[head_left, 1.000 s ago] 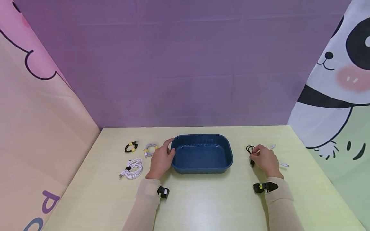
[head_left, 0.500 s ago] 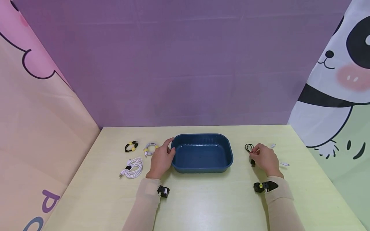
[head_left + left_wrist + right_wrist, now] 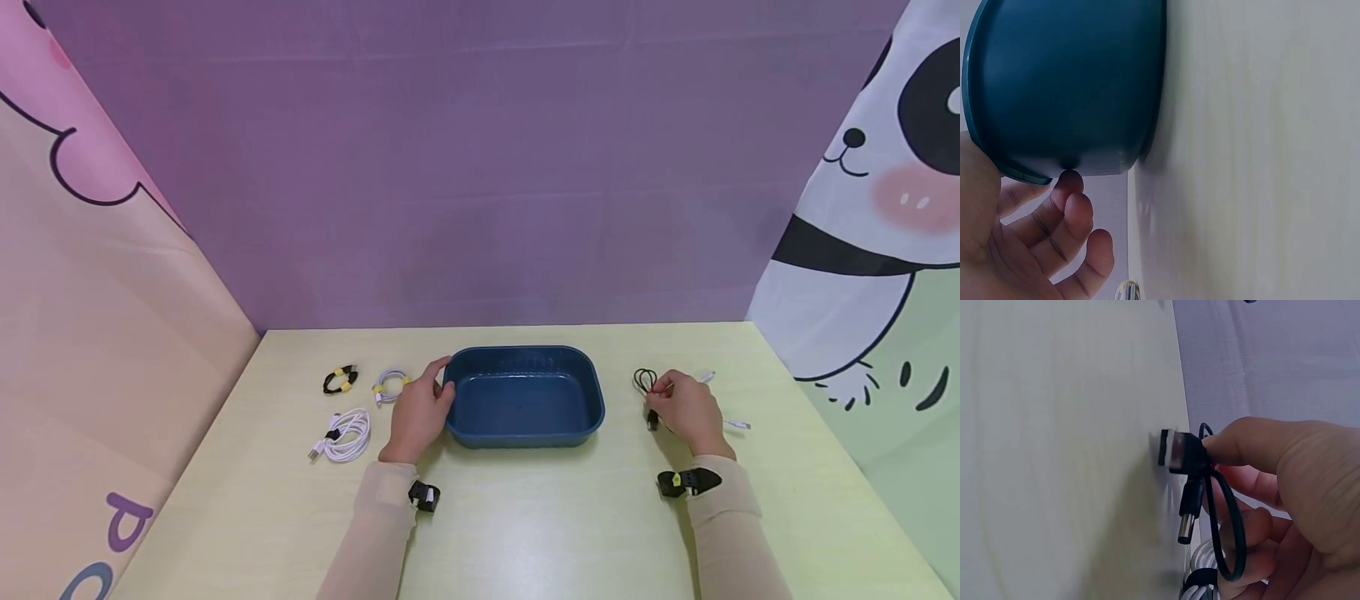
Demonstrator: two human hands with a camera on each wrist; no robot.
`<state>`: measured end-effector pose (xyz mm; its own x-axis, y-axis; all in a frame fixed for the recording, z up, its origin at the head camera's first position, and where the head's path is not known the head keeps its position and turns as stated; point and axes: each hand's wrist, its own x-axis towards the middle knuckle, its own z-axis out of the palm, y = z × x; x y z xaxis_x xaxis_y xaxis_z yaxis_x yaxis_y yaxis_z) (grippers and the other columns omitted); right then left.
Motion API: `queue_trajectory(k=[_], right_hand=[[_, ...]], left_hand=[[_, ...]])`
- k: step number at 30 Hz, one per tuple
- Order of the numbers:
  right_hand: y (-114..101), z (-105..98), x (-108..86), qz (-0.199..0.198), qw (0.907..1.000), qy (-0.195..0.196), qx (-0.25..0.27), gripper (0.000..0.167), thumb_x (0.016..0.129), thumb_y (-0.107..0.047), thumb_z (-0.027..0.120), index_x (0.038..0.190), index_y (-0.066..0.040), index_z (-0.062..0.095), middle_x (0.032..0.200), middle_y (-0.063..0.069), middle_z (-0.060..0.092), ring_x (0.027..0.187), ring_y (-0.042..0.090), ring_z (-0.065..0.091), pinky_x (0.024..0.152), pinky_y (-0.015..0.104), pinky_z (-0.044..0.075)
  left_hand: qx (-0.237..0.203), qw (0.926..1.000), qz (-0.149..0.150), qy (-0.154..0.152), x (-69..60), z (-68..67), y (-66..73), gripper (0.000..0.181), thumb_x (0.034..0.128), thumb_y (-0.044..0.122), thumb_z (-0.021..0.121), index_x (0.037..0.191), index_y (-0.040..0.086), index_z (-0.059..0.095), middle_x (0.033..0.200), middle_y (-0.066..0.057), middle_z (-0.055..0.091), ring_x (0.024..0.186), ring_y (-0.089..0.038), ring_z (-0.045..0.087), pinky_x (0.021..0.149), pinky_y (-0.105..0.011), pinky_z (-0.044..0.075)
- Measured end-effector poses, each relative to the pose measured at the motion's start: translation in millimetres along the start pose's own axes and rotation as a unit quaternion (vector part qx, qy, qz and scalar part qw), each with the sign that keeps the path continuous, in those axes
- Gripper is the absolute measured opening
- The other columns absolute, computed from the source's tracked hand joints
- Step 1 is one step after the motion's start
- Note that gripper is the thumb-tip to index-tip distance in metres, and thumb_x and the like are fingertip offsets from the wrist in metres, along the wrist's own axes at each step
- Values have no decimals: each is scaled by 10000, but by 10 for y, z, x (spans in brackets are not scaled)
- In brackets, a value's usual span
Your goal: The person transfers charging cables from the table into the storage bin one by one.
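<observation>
In the head view a dark blue rectangular bin (image 3: 525,438) stands on the table. My left hand (image 3: 417,417) grips its left rim near the far corner; in the left wrist view curled fingers (image 3: 1063,240) meet the bin's outer wall (image 3: 1066,87). On the right, my right hand (image 3: 688,412) pinches a coiled black USB cable (image 3: 645,381) between thumb and fingers. The right wrist view shows its USB plug (image 3: 1182,452) and a barrel plug (image 3: 1189,515) hanging beneath, both off the tabletop. The bin's inside holds nothing.
Left of the bin lie a black cable with yellow ties (image 3: 341,380), a pale cable coil (image 3: 391,387) and a white cable coil (image 3: 348,436). White cable plugs (image 3: 738,425) stick out behind my right hand, which hides the rest. A purple backdrop (image 3: 495,167) rises behind the table (image 3: 540,525).
The right hand, with the black USB cable in its grip, has shifted slightly up and left. The left hand and the bin have stayed put.
</observation>
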<state>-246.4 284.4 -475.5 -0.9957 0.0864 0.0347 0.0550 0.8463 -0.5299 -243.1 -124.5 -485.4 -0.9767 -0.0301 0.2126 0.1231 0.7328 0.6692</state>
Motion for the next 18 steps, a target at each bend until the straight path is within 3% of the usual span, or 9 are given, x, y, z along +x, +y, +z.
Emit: queue_trajectory(k=[18], right_hand=[[-35,-64,12,-84,9992,373,141,164,892,-200,686,955,-51,659,824,70,684,695,191,584,617,296,404]], left_hand=[[42,10000,3,28,-4,-2,12,459,1016,203,602,1471,172,546,721,-26,574,542,-150,461,509,-279,354]])
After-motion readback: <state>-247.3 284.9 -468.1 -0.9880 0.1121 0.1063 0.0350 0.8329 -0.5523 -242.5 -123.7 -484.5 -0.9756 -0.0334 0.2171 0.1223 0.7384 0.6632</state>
